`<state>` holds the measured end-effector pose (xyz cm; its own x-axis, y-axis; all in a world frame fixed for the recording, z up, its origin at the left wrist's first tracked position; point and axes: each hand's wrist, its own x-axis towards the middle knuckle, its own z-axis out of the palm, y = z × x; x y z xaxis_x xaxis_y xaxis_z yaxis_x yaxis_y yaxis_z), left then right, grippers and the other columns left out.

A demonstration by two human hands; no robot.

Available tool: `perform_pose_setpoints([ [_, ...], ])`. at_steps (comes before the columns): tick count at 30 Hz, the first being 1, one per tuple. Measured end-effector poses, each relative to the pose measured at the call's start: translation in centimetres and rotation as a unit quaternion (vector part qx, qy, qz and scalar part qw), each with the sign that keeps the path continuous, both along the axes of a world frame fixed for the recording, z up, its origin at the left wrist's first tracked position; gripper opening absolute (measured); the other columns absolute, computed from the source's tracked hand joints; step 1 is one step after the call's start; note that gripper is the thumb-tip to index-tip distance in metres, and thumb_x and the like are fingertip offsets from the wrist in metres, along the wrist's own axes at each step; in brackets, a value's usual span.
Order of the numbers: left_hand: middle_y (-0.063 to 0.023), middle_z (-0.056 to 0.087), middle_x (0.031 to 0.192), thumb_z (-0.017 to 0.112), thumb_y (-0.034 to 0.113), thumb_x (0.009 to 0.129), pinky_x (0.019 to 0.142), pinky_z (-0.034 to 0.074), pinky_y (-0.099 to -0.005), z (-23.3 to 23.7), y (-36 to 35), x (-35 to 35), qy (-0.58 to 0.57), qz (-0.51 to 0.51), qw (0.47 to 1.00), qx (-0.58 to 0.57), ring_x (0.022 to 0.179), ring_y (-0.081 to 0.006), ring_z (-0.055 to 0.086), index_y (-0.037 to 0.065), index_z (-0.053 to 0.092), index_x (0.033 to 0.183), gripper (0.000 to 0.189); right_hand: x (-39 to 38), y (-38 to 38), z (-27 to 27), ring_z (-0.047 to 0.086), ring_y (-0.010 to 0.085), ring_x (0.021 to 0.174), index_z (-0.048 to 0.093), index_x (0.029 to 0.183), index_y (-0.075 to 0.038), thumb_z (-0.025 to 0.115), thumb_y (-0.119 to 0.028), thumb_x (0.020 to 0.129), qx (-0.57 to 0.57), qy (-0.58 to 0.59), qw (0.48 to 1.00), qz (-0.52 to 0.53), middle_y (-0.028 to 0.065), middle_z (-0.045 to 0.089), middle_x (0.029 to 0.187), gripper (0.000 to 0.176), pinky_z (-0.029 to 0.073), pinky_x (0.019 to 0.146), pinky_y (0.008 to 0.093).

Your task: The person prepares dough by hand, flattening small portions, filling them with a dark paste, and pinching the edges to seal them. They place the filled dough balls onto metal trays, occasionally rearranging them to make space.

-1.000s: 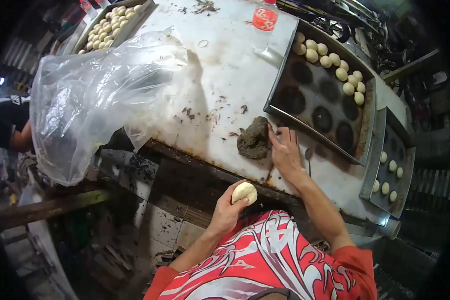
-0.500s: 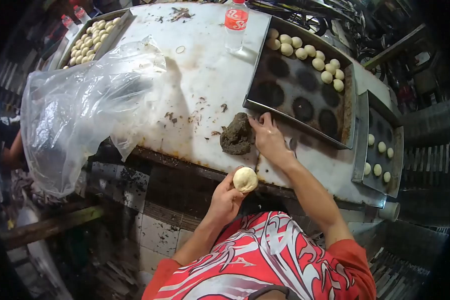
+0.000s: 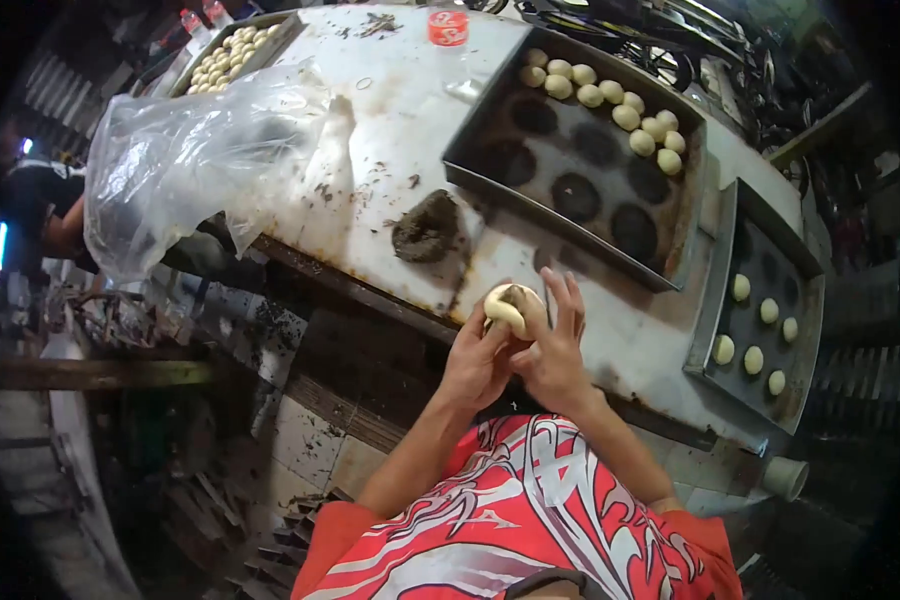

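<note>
A pale dough ball [image 3: 510, 312] is cupped in my left hand [image 3: 477, 365], just in front of the table's near edge. Its middle is pressed in, and a bit of dark brown filling shows in the hollow. My right hand [image 3: 555, 360] is against the dough's right side, its thumb at the filling and some fingers stretched upward. Beyond my hands, a lump of dark brown filling [image 3: 426, 228] sits on the tabletop.
A large metal tray [image 3: 595, 145] holds several dough balls along its far side. To the right, a smaller tray [image 3: 705, 345] holds several more. A clear plastic sheet [image 3: 185, 165] drapes over the table's left edge. A red-labelled bottle [image 3: 448, 30] stands behind; another person [image 3: 45, 205] is far left.
My right hand has left the filling lump and come back to the dough in my left hand. Dark filling now shows in the dough. The camera view has shifted and tilted.
</note>
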<state>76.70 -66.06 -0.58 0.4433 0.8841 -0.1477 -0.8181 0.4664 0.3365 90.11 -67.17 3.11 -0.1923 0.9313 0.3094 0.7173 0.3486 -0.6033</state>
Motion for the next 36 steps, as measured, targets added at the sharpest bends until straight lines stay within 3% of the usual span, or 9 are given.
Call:
perform_pose_setpoints([
  [6,-0.0119,0.055,0.102,0.051,0.005,0.089,0.072,0.053,-0.0289,0.9,-1.8,7.7,0.185,0.119,0.970,-0.104,0.087,-0.0193,0.059,0.008,0.033,0.126,0.041,7.3,-6.0,0.2,0.023,0.0398,0.127,0.058,0.112,-0.008,0.060,-0.036,0.080,0.067,-0.074,0.995,0.023,0.0164,0.038,0.131,0.042,0.023,0.100,0.0496],
  [9,-0.0119,0.054,0.094,0.048,-0.005,0.076,0.060,0.050,-0.0256,1.9,-1.8,9.1,0.407,-0.022,0.913,0.013,0.073,-0.0162,0.057,0.008,0.024,0.127,0.058,9.9,-4.6,0.9,0.052,0.0307,0.090,0.063,0.089,-0.004,0.066,-0.014,0.078,0.023,0.194,0.971,-0.141,0.0120,0.057,0.097,0.016,0.040,0.083,0.0351],
  [12,-0.0117,0.054,0.093,0.047,-0.007,0.075,0.058,0.050,-0.0262,3.2,-1.6,10.6,0.411,-0.175,0.889,0.100,0.069,-0.0164,0.057,0.007,0.025,0.126,0.057,12.2,-2.9,0.5,0.052,0.0314,0.089,0.064,0.090,-0.004,0.065,-0.013,0.077,-0.219,0.202,0.954,-0.019,0.0120,0.057,0.098,0.015,0.041,0.082,0.0327],
  [18,-0.0134,0.054,0.101,0.038,-0.005,0.079,0.076,0.049,-0.0336,-1.1,1.0,15.8,0.210,0.030,0.975,-0.066,0.089,-0.0219,0.056,0.006,0.043,0.107,0.031,8.7,-6.7,-3.7,0.039,0.0275,0.121,0.064,0.106,-0.009,0.058,-0.003,0.076,0.060,0.022,0.974,-0.219,0.0037,0.060,0.111,0.031,0.029,0.099,0.0439],
  [20,-0.0170,0.052,0.105,0.042,-0.002,0.077,0.083,0.047,-0.0388,-3.8,1.5,16.7,0.390,0.054,0.900,0.186,0.093,-0.0288,0.055,0.005,0.046,0.104,0.028,10.2,-7.7,-4.3,0.043,0.0302,0.119,0.064,0.103,-0.007,0.053,0.002,0.075,-0.031,-0.019,0.981,-0.190,0.0076,0.059,0.109,0.032,0.029,0.099,0.0457],
  [23,-0.0242,0.037,0.131,0.054,0.008,0.073,0.106,0.016,-0.0527,-8.3,3.8,15.9,0.594,-0.053,0.414,0.688,0.127,-0.0379,0.029,0.002,0.038,0.127,0.057,13.5,-7.5,-10.2,0.054,0.0341,0.103,0.061,0.104,-0.003,0.050,0.002,0.078,-0.028,0.066,0.934,-0.350,0.0158,0.058,0.106,0.028,0.038,0.093,0.0428],
  [26,-0.0231,0.022,0.142,0.057,0.013,0.072,0.107,0.005,-0.0560,-1.8,5.4,14.5,0.545,-0.179,0.503,0.646,0.136,-0.0361,0.014,0.004,0.019,0.140,0.078,12.1,-1.0,-10.0,0.054,0.0309,0.103,0.055,0.113,-0.003,0.048,-0.007,0.085,-0.066,0.326,0.840,-0.430,0.0144,0.058,0.110,0.029,0.033,0.099,0.0405],
  [30,-0.0205,0.020,0.145,0.053,-0.003,0.067,0.110,0.011,-0.0444,5.7,11.8,8.4,0.344,-0.185,0.711,0.585,0.137,-0.0312,0.015,0.003,0.013,0.141,0.084,4.1,-0.6,-10.7,0.048,0.0324,0.103,0.054,0.106,-0.009,0.064,-0.011,0.073,-0.049,-0.039,0.961,-0.269,0.0131,0.051,0.112,0.034,0.039,0.088,0.0435],
  [36,-0.0196,0.050,0.121,0.052,-0.003,0.072,0.099,0.035,-0.0360,6.5,28.8,6.6,0.577,-0.022,0.542,0.610,0.117,-0.0319,0.046,0.002,0.052,0.116,0.044,12.0,-1.7,-9.8,0.051,0.0290,0.090,0.059,0.076,-0.008,0.063,-0.022,0.076,0.003,-0.181,0.914,-0.362,0.0105,0.054,0.087,0.014,0.037,0.078,0.0458],
])
